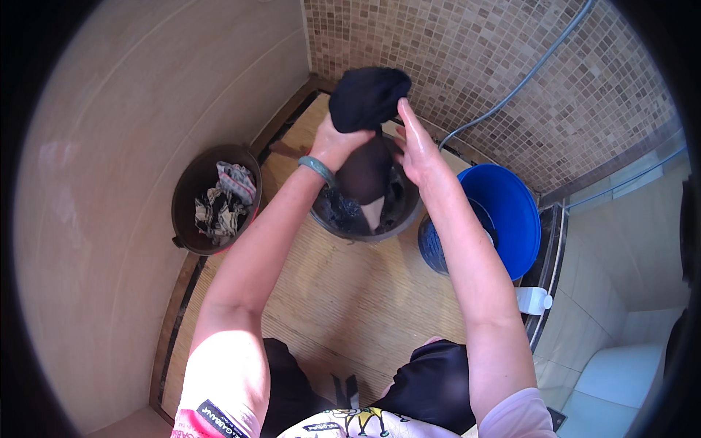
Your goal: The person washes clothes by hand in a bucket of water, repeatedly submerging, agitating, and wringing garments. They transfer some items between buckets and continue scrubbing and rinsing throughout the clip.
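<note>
A dark wet garment [369, 98] is raised over a round grey basin [376, 237], its bunched black top uppermost and its lower part hanging down into the basin. My left hand [339, 144], with a green bangle [317, 168] on the wrist, is wrapped round the garment just below the bunched top. On the garment's right side, my right hand [418, 151] has its fingers stretched out and apart, one fingertip at the edge of the black cloth. Both hands look wet. Dark water and more cloth show in the basin, partly hidden by the hanging garment.
On the left stands a dark tub [184, 208] with several crumpled patterned clothes [226, 204]. A blue bucket [517, 219] is on the right, partly behind my right forearm. Near it lies a white bottle [533, 301]. A grey hose [511, 91] runs along the tiled wall.
</note>
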Demonstrator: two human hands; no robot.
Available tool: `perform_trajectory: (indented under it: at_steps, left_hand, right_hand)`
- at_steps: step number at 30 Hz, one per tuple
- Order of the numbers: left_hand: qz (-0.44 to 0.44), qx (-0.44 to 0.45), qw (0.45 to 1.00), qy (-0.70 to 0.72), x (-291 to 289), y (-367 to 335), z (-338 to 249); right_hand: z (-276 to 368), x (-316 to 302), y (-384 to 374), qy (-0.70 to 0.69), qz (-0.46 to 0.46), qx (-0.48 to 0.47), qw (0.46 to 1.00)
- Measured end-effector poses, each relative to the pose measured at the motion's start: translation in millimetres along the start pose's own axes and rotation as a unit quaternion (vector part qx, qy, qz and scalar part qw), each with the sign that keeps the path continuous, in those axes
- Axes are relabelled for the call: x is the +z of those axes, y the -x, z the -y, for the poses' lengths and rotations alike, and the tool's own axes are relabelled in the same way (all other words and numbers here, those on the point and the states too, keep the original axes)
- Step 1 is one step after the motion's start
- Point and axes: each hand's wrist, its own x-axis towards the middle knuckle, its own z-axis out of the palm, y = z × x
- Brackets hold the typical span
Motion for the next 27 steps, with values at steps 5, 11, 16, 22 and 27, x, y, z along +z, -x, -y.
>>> perform_trajectory:
  at_steps: [5,11,16,22,27]
  left_hand:
    - [-0.107,0.029,0.993,-0.031,-3,-10,-1]
    - [-0.024,-0.035,0.975,0.217,24,6,-9]
    - [-0.044,-0.137,0.943,0.299,32,14,-6]
    - [-0.24,-0.28,0.872,0.322,17,-2,14]
    - [-0.135,-0.388,0.831,0.374,-5,-3,24]
  right_hand:
    - [-46,-13,0,-0.099,-0.056,0.222,0.968]
    - [-51,11,-18,-0.403,0.096,0.093,0.906]
    - [-53,-15,-41,-0.37,-0.007,0.094,0.924]
    - [-47,9,-37,-0.271,-0.064,0.056,0.959]
    - [-50,17,-26,0.001,-0.09,-0.023,0.996]
